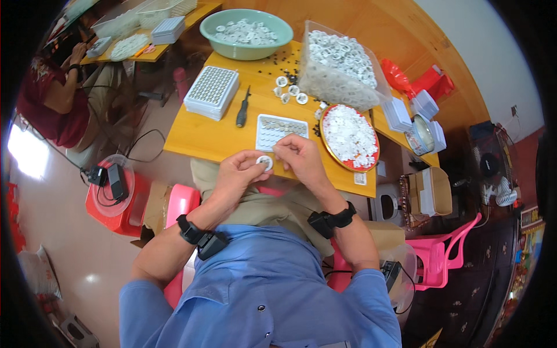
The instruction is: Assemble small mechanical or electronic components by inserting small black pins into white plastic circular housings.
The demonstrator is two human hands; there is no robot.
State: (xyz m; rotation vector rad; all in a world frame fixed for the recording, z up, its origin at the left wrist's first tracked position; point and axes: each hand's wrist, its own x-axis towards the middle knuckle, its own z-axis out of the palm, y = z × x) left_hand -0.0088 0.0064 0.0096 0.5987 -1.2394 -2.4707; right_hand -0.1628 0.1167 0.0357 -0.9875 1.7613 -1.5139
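Observation:
My left hand [239, 173] pinches a small round white plastic part [265, 163] with a darker centre, near the table's front edge. Close beside it, my right hand [301, 159] has its thumb and fingertips pressed together; whatever they may hold is too small to make out. Just beyond both hands lies a shallow white tray [260, 142], with silvery discs in its far rows. To the right of it stands a red, gold-rimmed round dish [375, 152] heaped with small white pieces [348, 133]. Several loose round white parts [294, 90] lie farther back.
A dark-handled screwdriver [241, 115] lies beside stacked white trays [212, 93]. Behind are a green basin [212, 43] and a clear bin [325, 87], both full of white parts. Small black bits scatter between them. At far left a person [58, 107] sits at another table.

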